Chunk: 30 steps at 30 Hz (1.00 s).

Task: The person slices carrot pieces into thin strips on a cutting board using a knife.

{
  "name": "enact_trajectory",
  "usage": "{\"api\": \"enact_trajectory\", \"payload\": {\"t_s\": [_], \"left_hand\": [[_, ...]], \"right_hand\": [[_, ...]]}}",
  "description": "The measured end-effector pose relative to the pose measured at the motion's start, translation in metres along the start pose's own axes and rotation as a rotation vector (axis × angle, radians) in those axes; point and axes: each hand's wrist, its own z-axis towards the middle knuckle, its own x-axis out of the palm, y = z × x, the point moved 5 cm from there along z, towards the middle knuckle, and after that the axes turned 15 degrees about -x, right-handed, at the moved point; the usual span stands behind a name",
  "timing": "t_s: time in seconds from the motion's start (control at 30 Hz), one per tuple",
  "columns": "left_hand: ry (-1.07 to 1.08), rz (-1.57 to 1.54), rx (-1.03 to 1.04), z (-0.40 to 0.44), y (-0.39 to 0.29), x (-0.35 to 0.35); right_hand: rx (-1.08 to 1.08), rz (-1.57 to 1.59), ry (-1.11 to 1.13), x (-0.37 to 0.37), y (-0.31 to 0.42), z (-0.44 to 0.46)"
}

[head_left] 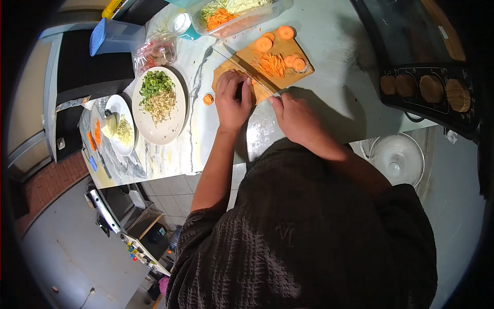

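At the far left, a small plate (94, 119) bearing orange pieces is partly covered by a white plate (123, 146) of pale chopped bits. Beside them, a large oval plate (170, 132) holds chopped greens and sprouts; the contents of the plastic bag (156, 50) above it are hard to make out. A plastic container (234, 31) of shredded vegetables is cut off by the top edge.

The person's left hand (234, 98) is curled, fingertips down on the cutting board (295, 76) at orange carrot, mostly hidden beneath them. Just beside, the knife (261, 81) slants across the board, its handle largely hidden in the right hand (300, 119), closed around it. Carrot shreds (270, 65) and carrot slices (264, 44) lie beyond the blade. Farther right, a dark appliance with knobs (431, 88) runs out of view.
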Motion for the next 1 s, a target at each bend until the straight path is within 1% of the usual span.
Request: {"api": "enact_trajectory", "payload": {"t_s": [0.1, 0.43, 0.5, 0.63, 0.7, 0.93, 1.0], "left_hand": [[0.007, 0.017, -0.005, -0.001, 0.002, 0.001], [-0.003, 0.002, -0.013, 0.000, 0.000, 0.001], [0.001, 0.002, -0.015, 0.000, -0.001, 0.001], [0.001, 0.013, -0.020, 0.000, 0.001, 0.001], [0.007, 0.006, 0.014, 0.001, 0.001, 0.001], [0.005, 0.040, 0.008, 0.000, 0.003, 0.002], [0.002, 0.053, 0.034, 0.001, 0.002, 0.002]], "right_hand": [[0.011, 0.036, 0.006, 0.005, -0.003, 0.001], [0.022, 0.006, 0.038, 0.005, 0.000, 0.001], [0.076, 0.017, 0.029, 0.005, 0.002, 0.001], [0.088, 0.025, 0.039, 0.001, 0.006, 0.002], [0.116, 0.031, 0.062, 0.002, 0.006, 0.002], [0.124, 0.050, 0.078, 0.000, 0.007, 0.003], [0.147, 0.059, 0.093, 0.002, 0.007, 0.004]]}}
